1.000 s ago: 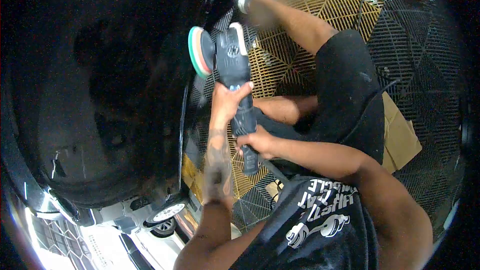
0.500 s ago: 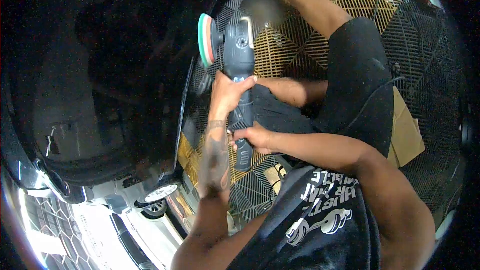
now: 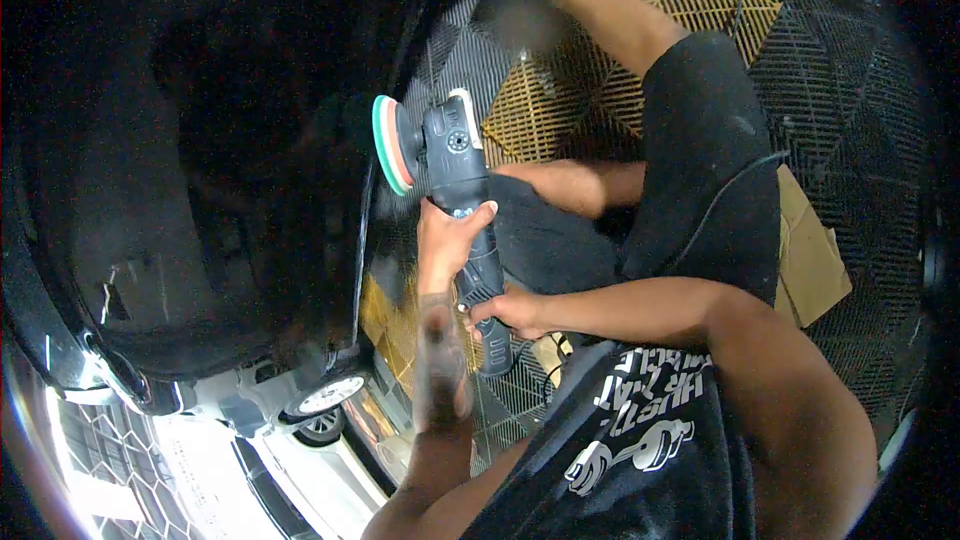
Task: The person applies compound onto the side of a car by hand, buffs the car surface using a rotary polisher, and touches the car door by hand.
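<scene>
Item 1: polisher (image 3: 456, 168), black, handheld, at the centre of the frame; body tilted, head toward the top, butt end toward the bottom.
Item 2: round pad (image 3: 387, 145), layered in green and orange, mounted on the left of the polisher's head, face to the left; it sits just beside the edge of the black panel, contact impossible to tell.
Item 3: left grip (image 3: 445, 243), clamped around the polisher's neck below the head, thumb across to the right; tattooed forearm below.
Item 4: right grip (image 3: 508, 311), clamped around the polisher's rear handle, lower and to the right of the left grip.
Item 5: black panel (image 3: 230, 200), glossy, filling the left of the frame.
Item 6: floor (image 3: 560, 115), slatted tiles, yellow and black.
Item 7: cardboard (image 3: 810, 260), brown, flat, at right of frame.
Item 8: shorts (image 3: 705, 130), black, crossed by a thin dark cord (image 3: 722, 198).
Item 9: wheel (image 3: 330, 396), silver, lower left.
</scene>
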Tool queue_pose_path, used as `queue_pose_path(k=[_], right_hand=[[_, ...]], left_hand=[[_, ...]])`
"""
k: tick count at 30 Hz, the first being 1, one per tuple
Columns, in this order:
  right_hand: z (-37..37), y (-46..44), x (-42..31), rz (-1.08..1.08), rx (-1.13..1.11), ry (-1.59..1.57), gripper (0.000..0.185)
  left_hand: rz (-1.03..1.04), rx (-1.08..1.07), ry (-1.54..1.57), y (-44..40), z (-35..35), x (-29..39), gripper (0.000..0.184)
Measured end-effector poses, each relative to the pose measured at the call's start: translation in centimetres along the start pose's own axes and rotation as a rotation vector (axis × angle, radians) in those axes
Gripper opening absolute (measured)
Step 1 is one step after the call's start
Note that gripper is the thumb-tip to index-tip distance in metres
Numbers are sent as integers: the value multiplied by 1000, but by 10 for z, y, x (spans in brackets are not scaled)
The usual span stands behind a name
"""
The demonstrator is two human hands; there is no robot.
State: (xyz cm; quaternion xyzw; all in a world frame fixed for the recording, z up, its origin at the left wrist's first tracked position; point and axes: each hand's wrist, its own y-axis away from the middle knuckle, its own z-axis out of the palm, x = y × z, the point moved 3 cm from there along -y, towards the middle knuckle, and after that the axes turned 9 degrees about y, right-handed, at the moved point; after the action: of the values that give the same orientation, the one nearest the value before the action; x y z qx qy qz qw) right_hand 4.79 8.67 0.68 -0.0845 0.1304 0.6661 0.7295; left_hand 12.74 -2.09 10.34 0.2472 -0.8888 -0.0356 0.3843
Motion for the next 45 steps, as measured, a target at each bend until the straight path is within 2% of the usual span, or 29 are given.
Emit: queue_pose_path(k=[3, 5, 7, 9, 10, 13, 16, 17, 19, 21, 23, 25, 29, 30, 31, 33, 34, 35, 36, 37, 38, 39, 42, 43, 45], right_hand=[[-16, 2, -43, -79, 56, -22, 8], [-23, 8, -81, -152, 83, -59, 9], [-37, 5, -110, -180, 125, -14, 9], [-50, -2, -132, -249, 93, -9, 9], [-53, 0, -142, -177, 123, -57, 7], [-52, -1, -154, -191, 112, -56, 7], [-37, 4, -135, -215, 120, -30, 7], [-35, 0, -120, -193, 86, -36, 6], [-21, 6, -98, -144, 96, -22, 6], [-18, 5, -68, -56, 91, 14, 7], [-12, 12, -45, 38, 99, 41, 7], [-15, 13, -18, 156, 94, 24, 9], [-17, 27, 0, 139, 26, 120, 17], [-19, 36, -4, 191, 22, 190, 17], [-17, 47, -17, 114, 57, 213, 25], [-7, 75, -57, 7, 82, 274, 49], [-39, 80, -67, -104, 8, 421, 56], [-34, 103, -98, -213, 10, 476, 68], [-45, 117, -127, -263, 10, 399, 73], [-46, 136, -160, -373, -110, 495, 76], [-25, 155, -197, -491, -226, 572, 79], [-12, 178, -232, -586, -169, 659, 78], [46, 254, -296, -808, 309, 1003, 74], [61, 280, -316, -870, 350, 1074, 66], [118, 318, -318, -993, 522, 1275, 58]], left_hand=[[62, 73, -115, -35, 15, 31, 48], [58, -47, -58, -68, 28, 45, 46], [174, -123, 0, -96, 42, 66, 49], [80, -169, -45, -122, 50, 82, 45], [101, -175, -67, -129, 53, 93, 43], [110, -160, -94, -138, 53, 94, 38], [211, -129, -102, -110, 45, 99, 48], [121, -120, -132, -99, 40, 91, 52], [67, -51, -159, -75, 28, 69, 53], [30, -53, -98, -55, 20, 38, 47], [-4, 50, -90, -36, 11, 0, 44], [-7, 20, 60, -9, 12, 5, 46], [-18, 70, 123, 23, 9, 7, 51], [-8, 148, 35, 24, 8, -5, 54], [-7, 216, 97, 27, 6, 6, 54], [191, -1, 227, 33, 4, 61, 53], [232, -36, 267, 31, 2, 82, 60], [281, -73, 305, 29, 6, 99, 67], [487, -6, 518, 21, 18, 117, 71], [703, 60, 717, 15, 28, 140, 76], [707, 4, 683, 19, 29, 168, 77], [703, -58, 631, 20, 35, 201, 79], [1056, -193, 964, 37, 41, 280, 78], [1141, -306, 1067, 60, 28, 305, 76], [1208, -442, 1039, 80, 26, 343, 76]])
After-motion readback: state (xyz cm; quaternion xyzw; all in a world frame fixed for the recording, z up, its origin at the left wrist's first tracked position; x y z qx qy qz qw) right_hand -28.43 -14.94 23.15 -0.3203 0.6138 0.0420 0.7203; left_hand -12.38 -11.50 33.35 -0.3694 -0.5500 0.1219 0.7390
